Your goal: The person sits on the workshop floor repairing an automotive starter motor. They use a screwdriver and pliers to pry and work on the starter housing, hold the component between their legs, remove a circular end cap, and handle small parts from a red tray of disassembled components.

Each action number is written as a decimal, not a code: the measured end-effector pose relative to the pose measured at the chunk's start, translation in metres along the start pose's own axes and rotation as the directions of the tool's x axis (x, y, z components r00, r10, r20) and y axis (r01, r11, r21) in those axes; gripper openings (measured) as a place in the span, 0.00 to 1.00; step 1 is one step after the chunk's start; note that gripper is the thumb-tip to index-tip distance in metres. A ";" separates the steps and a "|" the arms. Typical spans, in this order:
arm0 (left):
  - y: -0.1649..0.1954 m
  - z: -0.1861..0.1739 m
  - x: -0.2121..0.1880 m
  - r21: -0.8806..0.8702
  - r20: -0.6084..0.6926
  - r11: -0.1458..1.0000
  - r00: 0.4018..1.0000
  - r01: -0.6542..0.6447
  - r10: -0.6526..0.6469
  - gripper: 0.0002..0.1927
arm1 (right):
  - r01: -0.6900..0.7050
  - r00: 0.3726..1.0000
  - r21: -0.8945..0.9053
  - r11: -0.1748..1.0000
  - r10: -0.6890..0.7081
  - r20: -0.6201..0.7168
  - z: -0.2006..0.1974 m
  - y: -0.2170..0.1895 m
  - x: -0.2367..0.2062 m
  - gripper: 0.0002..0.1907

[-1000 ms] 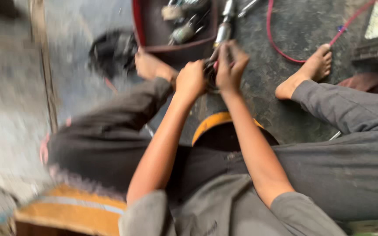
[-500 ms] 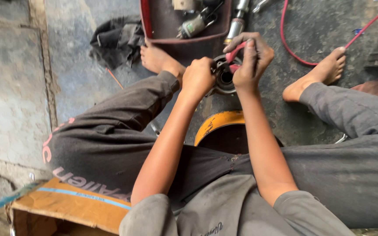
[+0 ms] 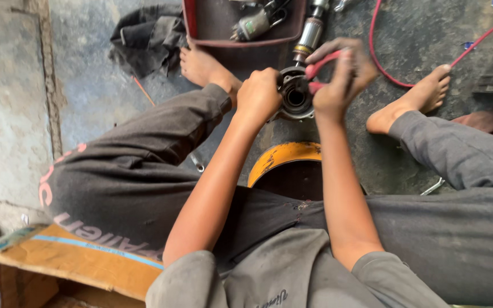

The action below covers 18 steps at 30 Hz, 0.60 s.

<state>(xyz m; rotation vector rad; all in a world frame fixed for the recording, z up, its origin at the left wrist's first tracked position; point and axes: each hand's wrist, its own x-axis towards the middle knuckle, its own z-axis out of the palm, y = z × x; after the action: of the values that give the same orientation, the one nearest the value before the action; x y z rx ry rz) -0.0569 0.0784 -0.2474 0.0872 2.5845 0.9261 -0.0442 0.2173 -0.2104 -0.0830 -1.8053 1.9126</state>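
Observation:
My left hand (image 3: 261,94) grips the side of a round grey metal motor housing (image 3: 295,97), holding it just above the oily floor between my bare feet. Closed around red-handled pliers (image 3: 319,72), my right hand (image 3: 340,77) has their jaws at the housing's rim. The open bore of the housing faces up toward me. The plier tips are hidden behind the housing's edge and my fingers.
A dark red tray (image 3: 241,40) holding motor parts stands beyond my hands, with an armature shaft (image 3: 309,34) beside it. A red cable (image 3: 395,68) loops at the right. A dark rag (image 3: 146,34) lies far left. A yellow-rimmed stool (image 3: 283,159) and a cardboard box (image 3: 81,265) are close to me.
The view has steadied and shifted, so the hands sit lower in the picture. My right hand has brought the red pliers down onto the housing rim while my left hand keeps its grip.

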 end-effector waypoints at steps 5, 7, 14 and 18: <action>-0.003 0.001 0.001 -0.003 -0.010 1.000 1.000 -0.008 0.008 0.13 | 0.119 0.988 -0.186 0.975 -0.098 0.120 0.003 -0.002 -0.001 0.21; -0.005 0.001 0.004 0.022 0.000 1.000 1.000 -0.005 0.005 0.13 | 0.143 0.986 -0.169 0.975 -0.126 0.109 0.002 -0.001 -0.002 0.20; -0.007 0.009 0.005 0.134 -0.102 0.989 0.992 -0.058 0.072 0.07 | 0.039 0.999 -0.138 0.990 -0.033 0.043 -0.013 0.040 -0.011 0.18; 0.010 0.009 0.004 0.167 -0.006 0.984 0.997 -0.070 0.072 0.11 | 0.291 0.954 -0.135 0.947 -0.276 0.119 -0.025 0.066 0.001 0.22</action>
<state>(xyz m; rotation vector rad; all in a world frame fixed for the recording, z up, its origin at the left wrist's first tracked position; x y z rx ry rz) -0.0582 0.0917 -0.2489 0.2215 2.6808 0.7345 -0.0566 0.2412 -0.2756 0.2137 -1.9085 1.6028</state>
